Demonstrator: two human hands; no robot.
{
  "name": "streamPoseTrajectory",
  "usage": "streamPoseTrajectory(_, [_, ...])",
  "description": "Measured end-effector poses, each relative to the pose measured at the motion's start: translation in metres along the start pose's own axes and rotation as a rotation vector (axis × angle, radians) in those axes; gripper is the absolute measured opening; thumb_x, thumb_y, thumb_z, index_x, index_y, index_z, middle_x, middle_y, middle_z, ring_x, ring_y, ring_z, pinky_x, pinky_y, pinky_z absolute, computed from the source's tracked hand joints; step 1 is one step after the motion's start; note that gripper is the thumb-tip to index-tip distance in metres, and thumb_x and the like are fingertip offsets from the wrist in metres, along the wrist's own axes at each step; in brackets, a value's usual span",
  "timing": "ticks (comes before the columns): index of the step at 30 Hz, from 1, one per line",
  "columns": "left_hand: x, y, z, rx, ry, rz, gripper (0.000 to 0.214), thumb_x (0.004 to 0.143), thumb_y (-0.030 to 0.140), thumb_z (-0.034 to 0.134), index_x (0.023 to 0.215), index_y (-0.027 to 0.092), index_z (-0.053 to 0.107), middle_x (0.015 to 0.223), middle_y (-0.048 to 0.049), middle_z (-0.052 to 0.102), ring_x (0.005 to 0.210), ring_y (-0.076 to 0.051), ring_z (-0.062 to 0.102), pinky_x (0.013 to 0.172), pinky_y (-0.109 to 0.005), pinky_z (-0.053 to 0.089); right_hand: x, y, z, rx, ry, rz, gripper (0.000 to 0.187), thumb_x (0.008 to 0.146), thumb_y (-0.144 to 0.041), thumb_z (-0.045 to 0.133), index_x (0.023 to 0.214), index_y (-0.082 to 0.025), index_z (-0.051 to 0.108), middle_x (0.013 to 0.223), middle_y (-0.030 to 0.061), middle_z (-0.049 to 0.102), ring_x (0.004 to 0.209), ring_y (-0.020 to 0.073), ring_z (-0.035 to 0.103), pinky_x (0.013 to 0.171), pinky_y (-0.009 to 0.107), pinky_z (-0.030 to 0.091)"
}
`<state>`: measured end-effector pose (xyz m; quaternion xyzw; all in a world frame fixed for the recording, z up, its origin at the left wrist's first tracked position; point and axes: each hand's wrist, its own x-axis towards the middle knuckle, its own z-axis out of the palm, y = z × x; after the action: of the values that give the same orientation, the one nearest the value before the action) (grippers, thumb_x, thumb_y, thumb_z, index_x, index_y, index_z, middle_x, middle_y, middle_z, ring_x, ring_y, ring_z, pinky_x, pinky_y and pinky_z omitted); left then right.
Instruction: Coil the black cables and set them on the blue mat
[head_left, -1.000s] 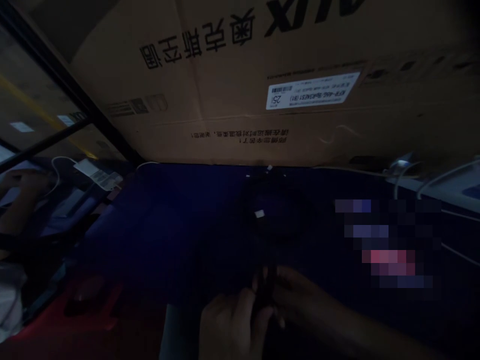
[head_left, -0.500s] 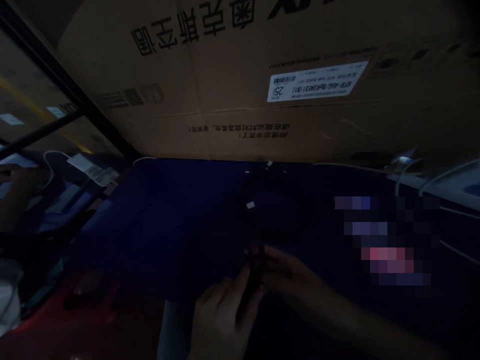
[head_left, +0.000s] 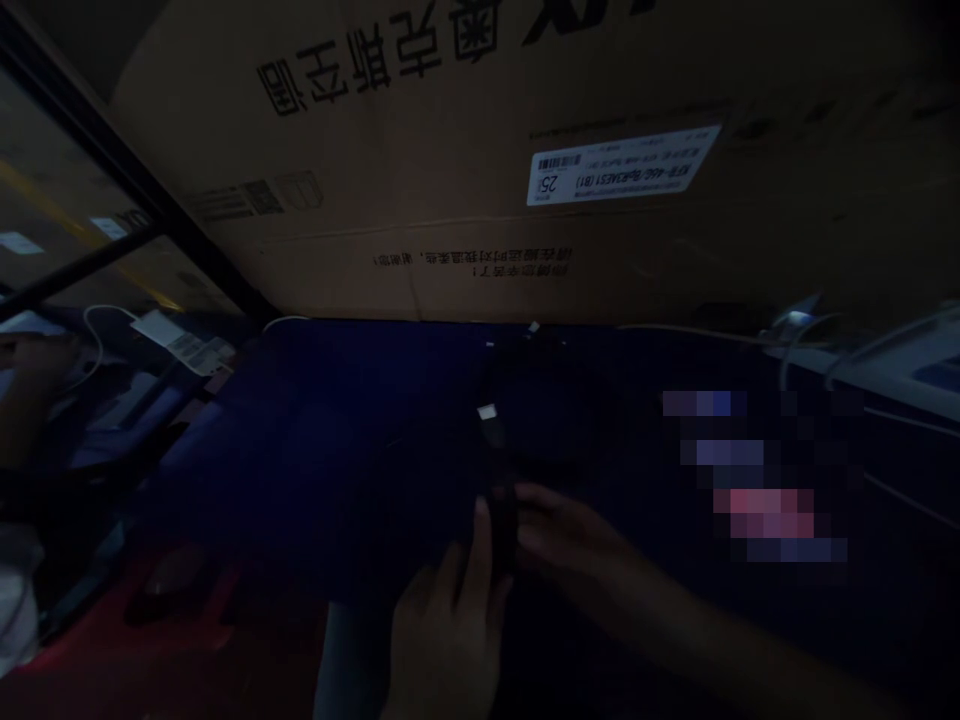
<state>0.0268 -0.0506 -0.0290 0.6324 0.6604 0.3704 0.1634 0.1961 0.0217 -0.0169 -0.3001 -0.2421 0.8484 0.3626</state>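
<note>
In the dim head view, a black cable bundle (head_left: pixel 504 530) stands between my two hands. My left hand (head_left: pixel 450 620) grips it from the left, with the index finger laid along its side. From the right, the thumb and fingers of my right hand (head_left: pixel 566 530) pinch the same bundle. A dark connector with a pale squarish tip (head_left: pixel 487 411) sticks out beyond the fingertips. Behind it, more dark cable (head_left: pixel 540 460) appears to lie in a loop on the blue tabletop (head_left: pixel 322 430). Darkness hides most of the cable's outline.
A large printed cardboard box (head_left: pixel 337 220) walls off the back of the table. White cables (head_left: pixel 806 350) and a pixelated patch are at right. At left stand a black frame bar (head_left: pixel 202 260), a white power strip (head_left: pixel 176 340), another person's hand (head_left: pixel 37 360) and a red stool (head_left: pixel 150 620).
My left index finger has straightened along the bundle. The pale-tipped connector has shifted slightly left and shows more plainly. My right hand stays on the bundle; the view has shifted a little.
</note>
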Motion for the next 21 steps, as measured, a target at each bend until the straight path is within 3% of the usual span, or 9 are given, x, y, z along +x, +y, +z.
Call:
streamPoseTrajectory(5, [0.005, 0.0, -0.006, -0.015, -0.058, 0.1, 0.056, 0.101, 0.024, 0.067, 0.154, 0.037, 0.055, 0.084, -0.0027, 0.079, 0.069, -0.022, 0.072, 0.074, -0.033, 0.062, 0.002, -0.002, 0.002, -0.045, 0.013, 0.017, 0.047, 0.076, -0.035, 0.097, 0.117, -0.028, 0.076, 0.115, 0.0035, 0.079, 0.104, 0.0176, 0.072, 0.09, 0.029, 0.053])
streamPoseTrajectory(7, [0.009, 0.001, -0.012, -0.034, -0.011, 0.149, 0.059, 0.1, 0.019, 0.068, 0.153, 0.039, 0.055, 0.09, -0.0019, 0.081, 0.072, -0.021, 0.075, 0.072, -0.029, 0.062, 0.002, -0.003, 0.003, -0.044, 0.007, 0.01, 0.044, 0.079, -0.037, 0.094, 0.118, -0.026, 0.077, 0.114, 0.0051, 0.079, 0.105, 0.0195, 0.072, 0.092, 0.032, 0.054])
streamPoseTrajectory(11, [0.016, 0.001, -0.016, 0.055, -0.063, 0.267, 0.063, 0.099, 0.013, 0.067, 0.155, 0.039, 0.052, 0.097, -0.0025, 0.083, 0.077, -0.02, 0.078, 0.072, -0.025, 0.061, 0.002, -0.006, 0.004, 0.029, 0.004, -0.012, 0.034, 0.085, -0.036, 0.088, 0.116, -0.025, 0.079, 0.113, 0.0052, 0.078, 0.106, 0.0216, 0.073, 0.1, 0.038, 0.053])
streamPoseTrajectory(16, [0.014, -0.003, -0.01, 0.17, -0.039, 0.241, 0.062, 0.101, 0.014, 0.062, 0.155, 0.042, 0.049, 0.093, -0.0032, 0.081, 0.065, -0.017, 0.073, 0.062, -0.025, 0.056, 0.003, -0.004, 0.003, -0.011, -0.016, -0.012, 0.038, 0.087, -0.045, 0.086, 0.118, -0.025, 0.079, 0.121, 0.008, 0.078, 0.121, 0.0262, 0.07, 0.114, 0.047, 0.046])
streamPoseTrajectory(21, [0.011, -0.007, -0.009, 0.221, -0.101, 0.285, 0.066, 0.103, 0.013, 0.058, 0.161, 0.04, 0.04, 0.093, -0.0013, 0.079, 0.066, -0.016, 0.072, 0.063, -0.024, 0.056, 0.003, -0.001, -0.002, -0.155, 0.049, -0.008, 0.053, 0.079, -0.044, 0.094, 0.123, -0.024, 0.073, 0.119, 0.0086, 0.078, 0.113, 0.0253, 0.074, 0.107, 0.045, 0.053])
